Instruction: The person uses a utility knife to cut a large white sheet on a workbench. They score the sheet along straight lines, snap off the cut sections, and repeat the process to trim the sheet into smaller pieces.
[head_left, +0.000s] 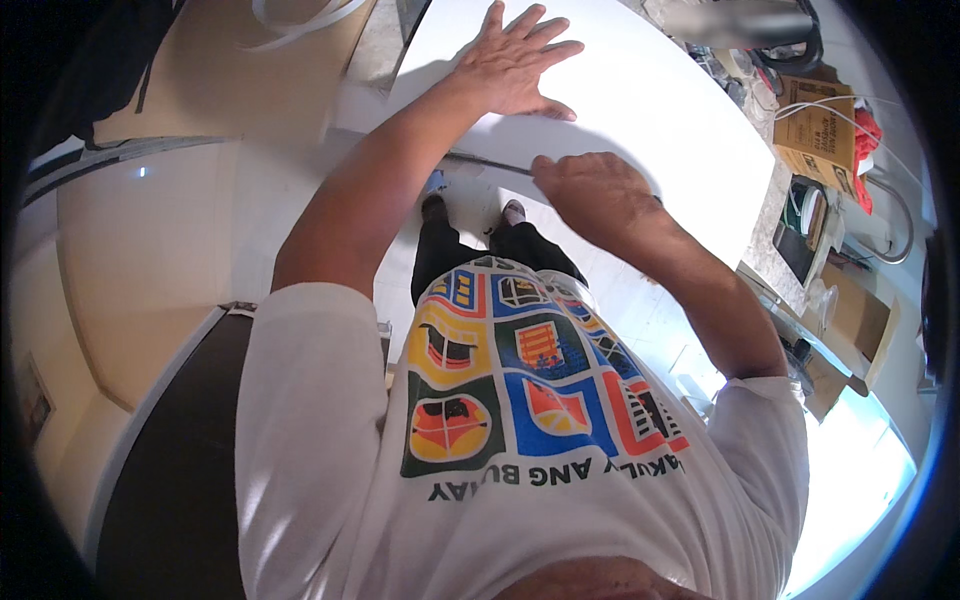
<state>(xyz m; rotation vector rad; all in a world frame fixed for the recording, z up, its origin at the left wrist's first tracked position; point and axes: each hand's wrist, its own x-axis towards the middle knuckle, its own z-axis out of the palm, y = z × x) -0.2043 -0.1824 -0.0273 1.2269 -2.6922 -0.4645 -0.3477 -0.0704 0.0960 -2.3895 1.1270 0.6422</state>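
A large white sheet or panel lies before me, its near edge running under my hands. My left hand rests flat on it near the top of the view, palm down with the fingers spread. Lower and to the right, my right hand is at the near edge of the panel with its fingers curled. A thin dark strip or edge reaches from the left up to the fingertips of that hand. Whether those fingers grip the strip or the panel's edge is hidden.
At the right stand a printed cardboard box with a red cloth, a hose and an opened carton. A brown board lies at upper left. Below it is a dark surface. My feet are on a tiled floor.
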